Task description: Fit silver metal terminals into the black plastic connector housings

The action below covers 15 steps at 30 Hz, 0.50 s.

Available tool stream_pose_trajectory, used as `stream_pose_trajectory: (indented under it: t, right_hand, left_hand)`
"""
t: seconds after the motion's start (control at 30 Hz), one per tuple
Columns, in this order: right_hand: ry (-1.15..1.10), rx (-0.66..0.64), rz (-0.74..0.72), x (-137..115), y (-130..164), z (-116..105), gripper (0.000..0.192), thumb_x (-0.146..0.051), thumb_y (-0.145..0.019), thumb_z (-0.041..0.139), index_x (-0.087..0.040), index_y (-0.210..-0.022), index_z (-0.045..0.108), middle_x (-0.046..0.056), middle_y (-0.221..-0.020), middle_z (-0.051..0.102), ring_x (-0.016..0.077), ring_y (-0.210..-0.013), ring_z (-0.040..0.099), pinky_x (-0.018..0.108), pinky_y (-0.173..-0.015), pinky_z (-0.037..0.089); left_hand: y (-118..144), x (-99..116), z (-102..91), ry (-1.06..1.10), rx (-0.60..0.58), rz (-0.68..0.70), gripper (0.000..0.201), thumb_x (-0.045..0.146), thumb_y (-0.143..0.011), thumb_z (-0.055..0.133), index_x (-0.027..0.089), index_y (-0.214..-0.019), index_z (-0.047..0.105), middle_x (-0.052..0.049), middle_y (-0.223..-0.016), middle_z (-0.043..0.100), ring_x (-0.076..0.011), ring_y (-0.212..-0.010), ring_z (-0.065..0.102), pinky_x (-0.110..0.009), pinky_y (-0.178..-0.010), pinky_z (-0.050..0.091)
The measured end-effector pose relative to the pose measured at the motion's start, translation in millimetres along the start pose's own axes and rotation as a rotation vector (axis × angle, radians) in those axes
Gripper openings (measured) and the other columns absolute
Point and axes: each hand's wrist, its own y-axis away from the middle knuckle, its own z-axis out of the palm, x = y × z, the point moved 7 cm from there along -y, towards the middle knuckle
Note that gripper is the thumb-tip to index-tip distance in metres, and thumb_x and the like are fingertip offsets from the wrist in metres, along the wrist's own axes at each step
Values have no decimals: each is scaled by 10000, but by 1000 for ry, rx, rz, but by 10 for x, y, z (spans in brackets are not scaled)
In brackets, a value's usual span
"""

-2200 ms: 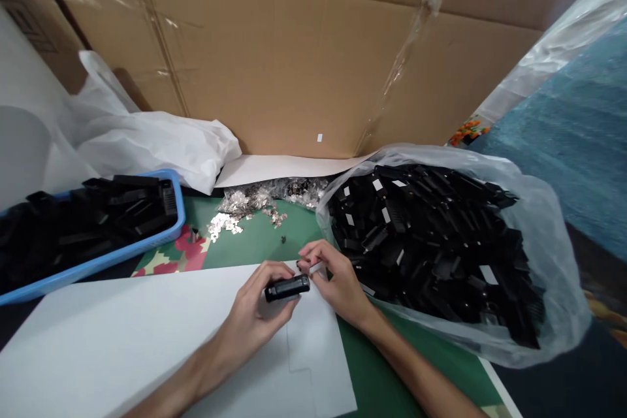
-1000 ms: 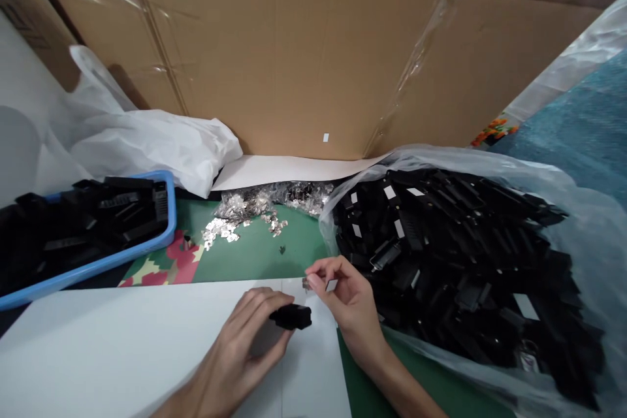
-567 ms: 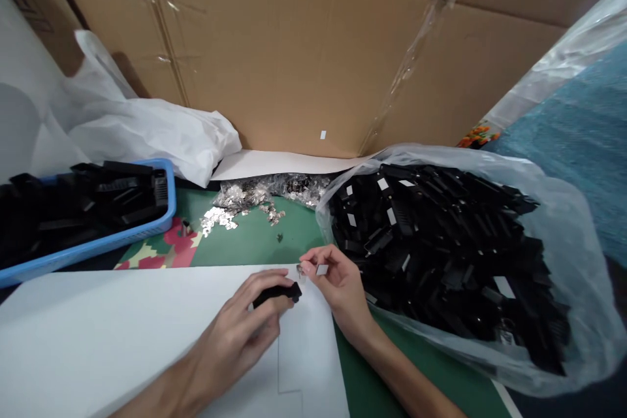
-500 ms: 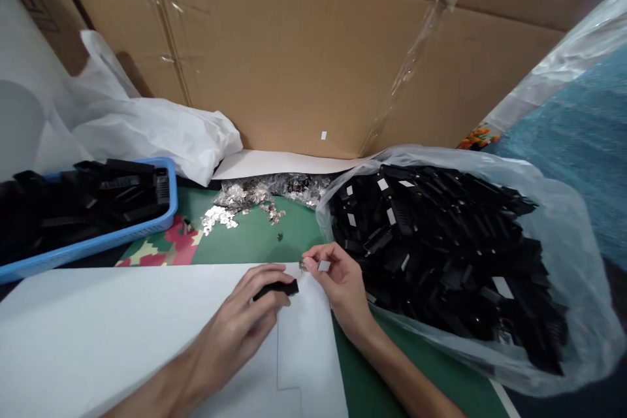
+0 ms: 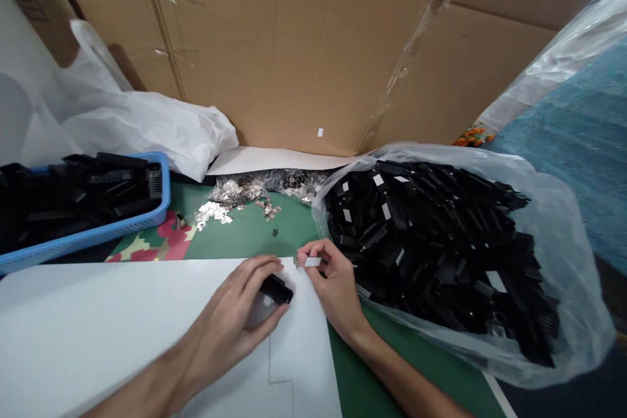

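I see my left hand (image 5: pixel 235 320) clamped around a black plastic part (image 5: pixel 275 289) on the white sheet (image 5: pixel 98 326), while my right hand (image 5: pixel 330 281) pinches a small metal clip (image 5: pixel 297 261) just beside it.

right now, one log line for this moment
left hand: holds black part | right hand: pinches small metal piece | surface: white sheet

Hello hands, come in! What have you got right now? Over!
Left hand grips a black plastic part over the white sheet. Right hand pinches a small metal clip beside it. Nothing between them.
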Motion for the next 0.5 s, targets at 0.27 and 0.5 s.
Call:
stream_pose_trajectory:
  t: [0.27, 0.5]
  right_hand:
    - [81, 23, -68, -142, 124, 61, 148, -102, -864, 622, -229, -820, 561, 24, -930, 689, 185, -929, 682, 296, -832, 551]
    - [195, 17, -223, -286, 165, 173, 183, -71, -908, 592, -242, -851, 557, 40, -948, 674, 189, -929, 698, 267, -728, 591]
  left_hand:
    - [-2, -44, 31, -27, 16, -50, 165, 265, -1028, 606, 257, -1185, 556, -23, -1088, 655, -205, -990, 666, -361, -871, 548]
    - [46, -159, 106, 23, 4, -176, 139, 285, -1042, 586, 258, -1158, 515, -21, -1083, 616, -201, -987, 650, -356, -857, 534]
